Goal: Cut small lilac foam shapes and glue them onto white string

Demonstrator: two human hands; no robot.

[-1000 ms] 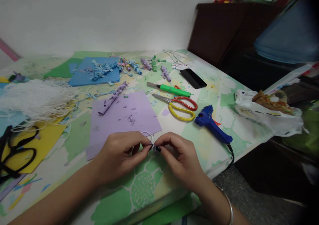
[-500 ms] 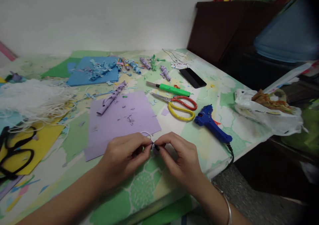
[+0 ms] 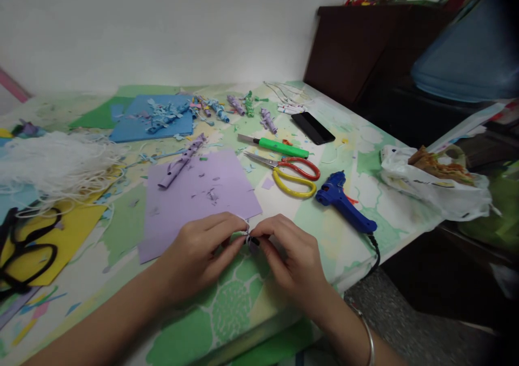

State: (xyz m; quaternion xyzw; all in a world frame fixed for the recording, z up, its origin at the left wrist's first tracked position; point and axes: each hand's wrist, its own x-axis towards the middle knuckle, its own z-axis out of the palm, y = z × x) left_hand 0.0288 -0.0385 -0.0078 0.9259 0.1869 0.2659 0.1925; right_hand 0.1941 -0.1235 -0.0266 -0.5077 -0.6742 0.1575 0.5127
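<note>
Small pale purple piece with thin white string, pinched between both hands, just above the near edge of the counter. Left hand and right hand both have fingers closed tight on it, tips nearly meeting; which tip has piece and which has string, can't tell (too small, half hidden). Main risk: piece is tiny, so a loose pinch could let the string slip, and a hard tug could tear or crease the piece.

Lavender flat sheet lies just beyond the left hand; a forearm sweep could drag it and its scraps. Further out, scissors with red and yellow handles and green-handled metal-bladed knife lie loose, blades leftward: careless reach, nicked finger. Blue plastic glue gun sits right of them, black cable over the edge; snagging it could pull the gun down.
</note>
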